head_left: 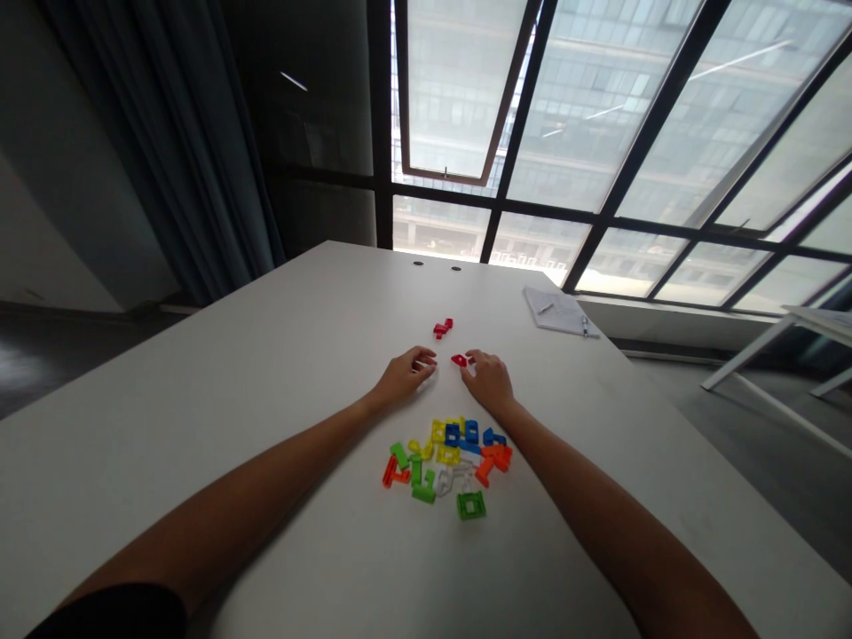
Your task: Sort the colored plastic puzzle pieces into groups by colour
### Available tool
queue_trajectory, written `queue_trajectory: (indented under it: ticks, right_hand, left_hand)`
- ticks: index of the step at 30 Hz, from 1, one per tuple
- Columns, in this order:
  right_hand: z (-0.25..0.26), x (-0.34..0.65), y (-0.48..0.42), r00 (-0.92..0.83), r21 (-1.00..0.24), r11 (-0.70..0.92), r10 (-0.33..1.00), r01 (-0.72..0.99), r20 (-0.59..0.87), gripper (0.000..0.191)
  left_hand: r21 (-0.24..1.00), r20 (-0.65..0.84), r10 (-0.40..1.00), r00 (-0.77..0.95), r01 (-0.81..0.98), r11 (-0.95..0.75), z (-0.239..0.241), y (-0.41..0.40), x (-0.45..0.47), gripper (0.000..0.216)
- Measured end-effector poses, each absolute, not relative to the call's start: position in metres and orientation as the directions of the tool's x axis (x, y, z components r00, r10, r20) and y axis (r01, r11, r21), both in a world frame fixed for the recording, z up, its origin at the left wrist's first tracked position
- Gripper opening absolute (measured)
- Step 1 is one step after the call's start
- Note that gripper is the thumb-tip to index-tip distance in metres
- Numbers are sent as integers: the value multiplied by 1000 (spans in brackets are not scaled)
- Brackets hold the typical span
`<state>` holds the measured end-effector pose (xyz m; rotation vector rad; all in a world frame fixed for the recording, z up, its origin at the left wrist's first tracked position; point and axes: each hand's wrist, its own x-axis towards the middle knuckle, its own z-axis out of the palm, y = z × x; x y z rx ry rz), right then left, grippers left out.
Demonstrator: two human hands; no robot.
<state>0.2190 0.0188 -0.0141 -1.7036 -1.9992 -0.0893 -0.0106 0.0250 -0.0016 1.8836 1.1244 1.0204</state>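
My left hand (405, 373) rests over the white table with its fingers curved and apart, holding nothing. Opposite it, my right hand (489, 380) has thumb and fingertips closed at the edge of a small red plastic piece (459, 360), which points toward my left hand. Just beyond both hands lies a cluster of red plastic pieces (440, 329). Closer to me, between my forearms, a loose pile holds yellow pieces (448, 455), blue pieces (453, 435), green pieces (471, 505), orange pieces (496, 457) and pale white pieces (444, 482).
The white table (299, 337) reaches toward large windows. Papers (556, 311) with pens on them lie at its far right. Two dark round cable holes (418, 264) sit near the far edge. A second white table (818, 321) stands to the right, and a dark curtain (179, 151) hangs left.
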Motion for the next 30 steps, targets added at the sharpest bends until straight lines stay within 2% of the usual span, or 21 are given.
queue_trajectory:
  ticks: [2, 4, 7, 10, 12, 13, 18, 21, 24, 27, 30]
  right_hand:
    - [-14, 219, 19, -66, -270, 201, 897, 942, 436, 29]
    - [-14, 218, 19, -56, -278, 200, 892, 940, 449, 23]
    - [-14, 217, 17, -112, -246, 231, 902, 941, 418, 20]
    - [-14, 216, 14, -182, -191, 274, 902, 943, 392, 36]
    - [-14, 216, 14, -182, -183, 271, 902, 945, 392, 52]
    - [-14, 216, 14, -176, -184, 263, 906, 947, 385, 54]
    - [-14, 217, 14, -195, -166, 261, 923, 951, 332, 31]
    - [-14, 217, 14, -196, -158, 263, 918, 952, 345, 27]
    - [-13, 216, 13, -195, -155, 262, 916, 952, 351, 26]
    - [-13, 216, 12, -193, -154, 259, 917, 953, 350, 26]
    - [-13, 216, 12, -197, -153, 264, 915, 952, 352, 26]
  left_hand:
    - [853, 271, 909, 317, 357, -379, -2, 25, -10, 38]
    - [847, 275, 908, 317, 367, -384, -2, 25, -10, 37]
    - [839, 272, 907, 323, 382, -387, -3, 25, -10, 36]
    - [826, 271, 901, 339, 399, -399, -2, 24, -10, 36]
    - [817, 273, 899, 343, 411, -405, -3, 24, -9, 36]
    - [813, 275, 898, 344, 415, -409, -3, 24, -9, 36]
    - [776, 264, 862, 432, 435, -456, -2, 20, -9, 35]
    - [752, 198, 764, 614, 405, -520, 5, 15, -9, 35]
    - [735, 96, 602, 792, 352, -580, 16, 10, -11, 36]
    - [704, 86, 505, 859, 306, -641, 24, 8, -13, 36]
    - [678, 99, 477, 873, 292, -675, 24, 9, -14, 32]
